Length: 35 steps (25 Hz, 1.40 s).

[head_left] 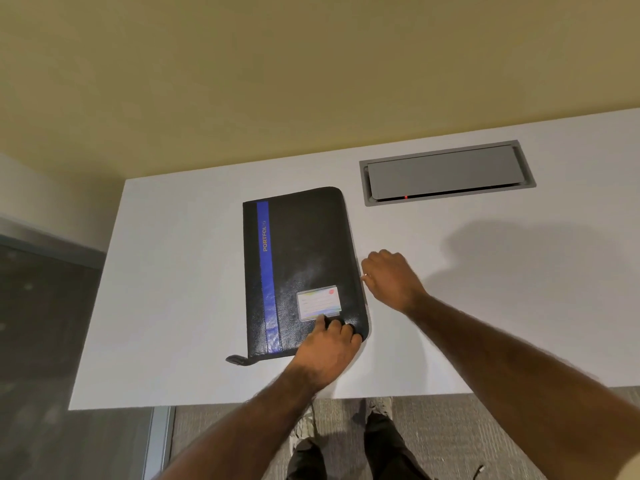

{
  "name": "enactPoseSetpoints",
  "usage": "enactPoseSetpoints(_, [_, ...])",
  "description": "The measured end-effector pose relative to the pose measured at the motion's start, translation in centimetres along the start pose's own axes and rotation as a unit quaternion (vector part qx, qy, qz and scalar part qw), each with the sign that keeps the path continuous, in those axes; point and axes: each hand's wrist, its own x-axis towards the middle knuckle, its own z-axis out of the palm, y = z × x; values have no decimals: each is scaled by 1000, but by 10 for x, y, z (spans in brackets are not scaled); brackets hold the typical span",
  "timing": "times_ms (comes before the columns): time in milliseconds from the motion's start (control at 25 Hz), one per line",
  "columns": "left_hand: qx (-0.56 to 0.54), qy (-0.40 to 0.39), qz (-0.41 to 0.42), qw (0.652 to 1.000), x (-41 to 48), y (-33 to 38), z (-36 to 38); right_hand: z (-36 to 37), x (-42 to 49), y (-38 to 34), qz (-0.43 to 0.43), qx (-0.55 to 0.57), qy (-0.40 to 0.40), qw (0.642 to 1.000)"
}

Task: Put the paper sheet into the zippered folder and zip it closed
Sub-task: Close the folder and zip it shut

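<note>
A black zippered folder [304, 258] with a blue stripe and a small label card lies closed and flat on the white table [173, 289]. My left hand [329, 344] presses its fingers down on the folder's near right corner. My right hand [389, 277] is at the folder's right edge, about halfway along, fingers pinched together at the zipper line; the zipper pull itself is hidden by the fingers. A short black tab [237, 359] sticks out at the near left corner. No paper sheet is visible.
A grey cable hatch [446, 173] is set into the table behind and right of the folder. The table's near edge runs just under my forearms, with carpet and my shoes below. A beige wall stands behind.
</note>
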Motion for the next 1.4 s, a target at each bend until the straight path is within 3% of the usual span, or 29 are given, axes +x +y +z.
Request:
enactPoseSetpoints(280, [28, 9, 17, 999, 4, -1, 2, -7, 47, 5, 47, 9, -9, 999])
enactPoseSetpoints(400, [25, -16, 17, 999, 4, 2, -3, -9, 45, -2, 105, 88, 5, 991])
enactPoseSetpoints(480, [11, -15, -10, 1000, 9, 0, -12, -7, 36, -10, 194, 214, 29, 957])
enactPoseSetpoints(600, [-43, 16, -116, 992, 34, -26, -30, 1, 17, -22, 298, 364, 26, 882])
enactPoseSetpoints(680, [-89, 47, -184, 978, 58, -55, -42, 8, 6, -30, 331, 441, -2, 834])
enactPoseSetpoints(800, [-108, 39, -193, 975, 101, -84, -52, 13, -3, -37, 359, 519, -17, 775])
enactPoseSetpoints(1040, [-42, -34, -146, 988, 151, -86, -71, 13, -1, -42, 395, 546, -25, 738])
enactPoseSetpoints(1280, [40, -72, -155, 985, 169, -71, -72, 8, 1, -45, 387, 592, -57, 704])
enactPoseSetpoints(1400, [65, -67, -143, 985, 176, -72, -74, 4, 0, -45, 388, 567, -56, 724])
